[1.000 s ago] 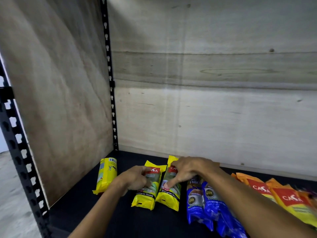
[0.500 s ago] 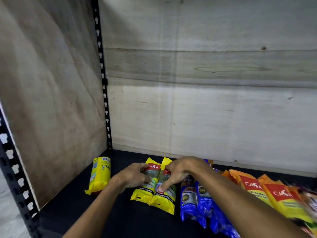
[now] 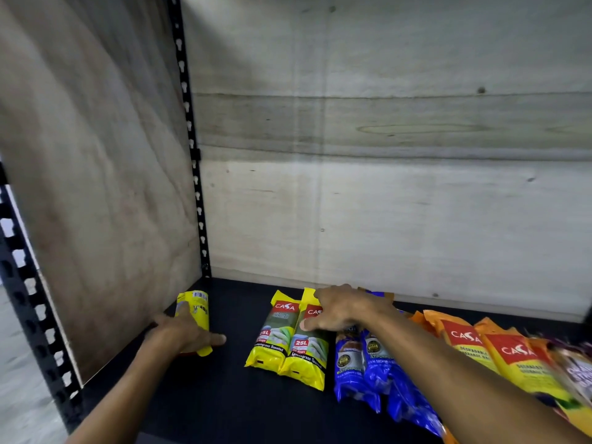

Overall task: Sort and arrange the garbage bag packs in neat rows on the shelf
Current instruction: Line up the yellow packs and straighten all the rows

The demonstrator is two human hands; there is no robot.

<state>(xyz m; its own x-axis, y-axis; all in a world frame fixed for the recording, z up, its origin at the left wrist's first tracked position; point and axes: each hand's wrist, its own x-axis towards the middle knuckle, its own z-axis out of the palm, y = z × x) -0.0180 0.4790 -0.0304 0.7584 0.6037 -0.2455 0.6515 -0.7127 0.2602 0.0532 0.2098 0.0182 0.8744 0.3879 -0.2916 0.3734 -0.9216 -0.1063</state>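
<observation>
I log: left hand (image 3: 184, 336) moved from yellow pair (image 3: 290, 342) to lone pack (image 3: 195, 318), lower left, grasping it | right hand (image 3: 339, 310) flat on pair, fingers released | row gains third next.

Plywood side panel (image 3: 96, 174) and back panel (image 3: 384, 193) meet at a perforated black upright (image 3: 192, 145).

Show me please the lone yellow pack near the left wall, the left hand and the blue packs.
lone yellow pack (image 3: 198, 307), head view, upper printed face.
left hand (image 3: 184, 334), head view, back of the hand.
blue packs (image 3: 355, 363), head view, front of the leftmost pack.
</observation>
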